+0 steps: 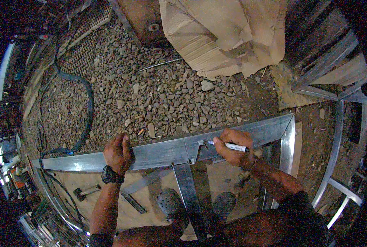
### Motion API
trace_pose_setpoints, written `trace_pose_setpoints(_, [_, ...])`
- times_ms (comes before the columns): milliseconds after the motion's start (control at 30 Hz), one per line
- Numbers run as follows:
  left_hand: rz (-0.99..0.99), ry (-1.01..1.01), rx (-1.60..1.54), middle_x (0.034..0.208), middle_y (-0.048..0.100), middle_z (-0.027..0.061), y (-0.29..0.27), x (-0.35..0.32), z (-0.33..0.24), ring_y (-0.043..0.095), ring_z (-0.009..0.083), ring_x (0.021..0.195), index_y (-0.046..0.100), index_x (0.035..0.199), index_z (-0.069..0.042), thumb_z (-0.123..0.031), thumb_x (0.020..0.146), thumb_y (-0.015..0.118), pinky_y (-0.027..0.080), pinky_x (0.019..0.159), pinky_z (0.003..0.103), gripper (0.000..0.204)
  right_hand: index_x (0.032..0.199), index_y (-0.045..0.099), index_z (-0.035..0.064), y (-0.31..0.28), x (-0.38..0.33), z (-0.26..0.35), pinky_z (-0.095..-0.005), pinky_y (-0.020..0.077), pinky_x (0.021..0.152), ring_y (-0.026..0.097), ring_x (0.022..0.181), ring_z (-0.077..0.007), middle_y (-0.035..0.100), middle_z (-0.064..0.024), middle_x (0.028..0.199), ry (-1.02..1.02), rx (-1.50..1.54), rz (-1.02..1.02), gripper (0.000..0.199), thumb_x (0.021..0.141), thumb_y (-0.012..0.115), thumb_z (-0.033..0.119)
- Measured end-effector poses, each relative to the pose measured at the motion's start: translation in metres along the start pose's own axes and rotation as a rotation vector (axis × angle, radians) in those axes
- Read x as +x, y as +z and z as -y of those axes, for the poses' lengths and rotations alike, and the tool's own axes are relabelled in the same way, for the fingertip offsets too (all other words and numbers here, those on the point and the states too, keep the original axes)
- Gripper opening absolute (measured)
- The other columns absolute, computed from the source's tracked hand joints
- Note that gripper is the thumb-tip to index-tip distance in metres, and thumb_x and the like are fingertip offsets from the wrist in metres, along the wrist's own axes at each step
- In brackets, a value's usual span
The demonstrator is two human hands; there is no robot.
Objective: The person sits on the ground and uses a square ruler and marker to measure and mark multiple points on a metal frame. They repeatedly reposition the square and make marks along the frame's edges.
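Note:
A long shiny metal beam (158,153) runs from left to right in front of me. My left hand (118,153), with a watch (111,174) on its wrist, lies on the beam with its fingers curled closed; what is inside them is hidden. Further right, my right hand (234,147) grips a white marker (236,147), its bluish tip pointing left. Close to that tip, a small bent metal piece (196,150) rests on the beam near a dark cross line. A second metal bar (184,181) meets the beam's near edge and runs toward me.
Beyond the beam are gravel (163,99), a dark cable (88,107) and crumpled cardboard (229,37). A hammer (86,192) and a short metal offcut (133,202) lie by my shoes (170,203). Metal frames (336,140) stand at right.

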State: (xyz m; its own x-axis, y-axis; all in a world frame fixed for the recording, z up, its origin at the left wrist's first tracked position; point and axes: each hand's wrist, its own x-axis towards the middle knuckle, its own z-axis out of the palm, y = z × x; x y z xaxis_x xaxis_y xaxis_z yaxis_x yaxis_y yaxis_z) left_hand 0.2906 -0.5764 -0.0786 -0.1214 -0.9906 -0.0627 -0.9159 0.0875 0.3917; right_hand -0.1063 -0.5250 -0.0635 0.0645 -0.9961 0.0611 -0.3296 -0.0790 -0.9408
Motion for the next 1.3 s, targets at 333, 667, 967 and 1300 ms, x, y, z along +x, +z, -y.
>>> trace_pose_setpoints(333, [0.014, 0.041, 0.058, 0.077, 0.067, 0.0182, -0.004, 0.002, -0.008, 0.066, 0.0391, 0.069, 0.071, 0.105, -0.004, -0.024, 0.104, 0.055, 0.051, 0.065, 0.05, 0.026, 0.076, 0.06, 0.0071, -0.005, 0.001, 0.006, -0.0326, 0.0456, 0.052, 0.058, 0.057, -0.0129, 0.064, -0.0054, 0.068, 0.009, 0.041, 0.022, 0.023, 0.088, 0.079, 0.003])
trace_pose_setpoints(667, [-0.049, 0.021, -0.011, 0.076, 0.067, 0.018, -0.003, -0.001, -0.011, 0.065, 0.0406, 0.067, 0.071, 0.098, -0.005, -0.031, 0.106, 0.053, 0.05, 0.06, 0.05, 0.032, 0.124, 0.067, 0.0046, -0.009, -0.01, -0.001, -0.0305, 0.056, 0.073, 0.067, 0.079, -0.0126, 0.075, -0.0098, 0.099, 0.342, 0.407, -0.045, 0.028, 0.106, 0.062, 0.026])
trace_pose_setpoints(967, [-0.088, 0.002, 0.059, 0.08, 0.067, 0.0215, 0.003, -0.002, -0.006, 0.066, 0.0438, 0.074, 0.069, 0.092, -0.006, -0.041, 0.108, 0.048, 0.051, 0.065, 0.052, 0.044, 0.123, 0.063, 0.0006, -0.002, -0.001, -0.019, -0.0337, 0.0542, 0.079, 0.065, 0.084, -0.0169, 0.058, -0.0086, 0.105, -0.139, 0.068, -0.166, 0.029, 0.109, 0.058, 0.025])
trace_pose_setpoints(1300, [0.041, -0.093, 0.116, 0.083, 0.069, 0.0227, -0.006, 0.003, -0.019, 0.067, 0.0458, 0.079, 0.067, 0.089, -0.005, -0.045, 0.107, 0.046, 0.052, 0.071, 0.055, 0.049, 0.121, 0.064, 0.0029, 0.002, -0.004, -0.002, -0.0311, 0.0544, 0.078, 0.067, 0.088, -0.0137, 0.07, -0.0074, 0.1, 0.168, 0.242, -0.171, 0.02, 0.104, 0.06, 0.013])
